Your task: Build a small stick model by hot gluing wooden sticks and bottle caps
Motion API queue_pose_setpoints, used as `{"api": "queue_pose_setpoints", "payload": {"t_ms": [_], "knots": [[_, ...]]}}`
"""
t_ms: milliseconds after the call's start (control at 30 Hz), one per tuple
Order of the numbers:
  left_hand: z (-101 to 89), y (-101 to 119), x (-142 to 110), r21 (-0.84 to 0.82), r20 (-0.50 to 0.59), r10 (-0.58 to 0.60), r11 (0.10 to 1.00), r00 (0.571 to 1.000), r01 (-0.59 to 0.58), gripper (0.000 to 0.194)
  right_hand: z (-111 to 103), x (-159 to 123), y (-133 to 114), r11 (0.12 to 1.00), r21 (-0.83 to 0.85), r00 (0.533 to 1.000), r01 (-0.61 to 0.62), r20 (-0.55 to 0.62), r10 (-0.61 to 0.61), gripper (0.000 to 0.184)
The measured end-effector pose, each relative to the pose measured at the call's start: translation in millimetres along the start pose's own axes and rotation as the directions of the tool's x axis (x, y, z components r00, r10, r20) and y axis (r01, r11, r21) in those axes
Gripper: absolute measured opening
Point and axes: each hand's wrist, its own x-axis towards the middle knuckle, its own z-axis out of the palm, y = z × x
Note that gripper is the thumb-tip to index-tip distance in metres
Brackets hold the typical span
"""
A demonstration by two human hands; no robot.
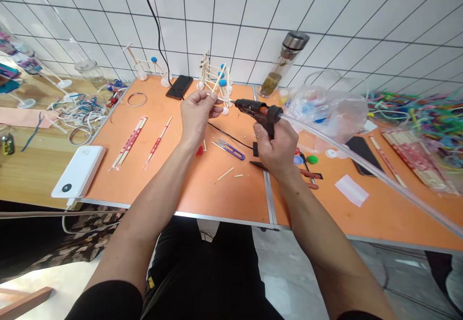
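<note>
My left hand [200, 113] is closed, pinching a pale wooden stick [219, 80] that slants up from the fingertips. In my right hand [277, 146] is a black hot glue gun [258, 110], its nozzle pointing left, close to the fingers and the stick. A long clear glue stick [347, 153] trails from the back of the gun to the right. Behind the hands stands a small frame of wooden sticks [205, 72] with blue caps [223, 83]. Blue-handled thread snips [231, 150] lie on the orange table [202, 194] below, near short stick pieces [225, 173].
Wrapped chopsticks [130, 141] and a white power bank [78, 171] lie to the left. A phone [179, 86] and a glass bottle [284, 64] are near the tiled wall. Pliers [310, 180], a plastic bag [329, 108] and another phone [363, 155] are at the right.
</note>
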Motion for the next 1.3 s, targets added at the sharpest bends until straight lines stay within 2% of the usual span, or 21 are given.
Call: {"api": "queue_pose_setpoints", "payload": {"t_ms": [233, 467, 767, 933, 1100, 1200, 1300], "knots": [[0.8, 1.3, -1.5, -0.010, -0.009, -0.024, 1.000, 1.000, 0.024, 0.028, 0.8, 1.3, -2.7, 1.000, -0.004, 1.000, -0.012, 0.020, 0.012, 0.055], [0.9, 0.1, -1.3, -0.009, 0.000, -0.003, 1.000, 1.000, 0.003, 0.028, 0.1, 2.5, -3.0, 0.999, 0.034, 1.000, 0.028, 0.011, -0.028, 0.047], [0.2, 2.1, -0.4, -0.005, 0.000, -0.014, 1.000, 1.000, 0.014, 0.031, 1.7, -0.5, 1.5, 0.999, -0.026, 0.998, -0.045, 0.039, 0.046, 0.058], [-1.1, 4.0, 2.1, -0.071, -0.001, -0.087, 0.994, 0.996, 0.087, 0.032, -0.8, -0.2, 1.5, 0.986, 0.079, 0.988, -0.148, 0.055, 0.144, 0.057], [-5.2, 1.6, 7.3, -0.189, 0.098, -0.107, 0.974, 0.989, 0.124, 0.038, -6.1, 5.9, -4.6, 0.894, 0.316, 0.948, -0.318, 0.115, 0.297, 0.050], [-10.2, 1.0, 11.1, -0.221, 0.174, -0.126, 0.962, 0.977, 0.163, 0.037, -9.1, 11.0, -7.8, 0.801, 0.451, 0.919, -0.393, 0.156, 0.362, 0.048], [-17.5, 0.9, 15.0, -0.260, 0.286, -0.085, 0.952, 0.955, 0.162, 0.038, -13.8, 17.0, -10.2, 0.693, 0.563, 0.890, -0.450, 0.223, 0.397, 0.045]]}}
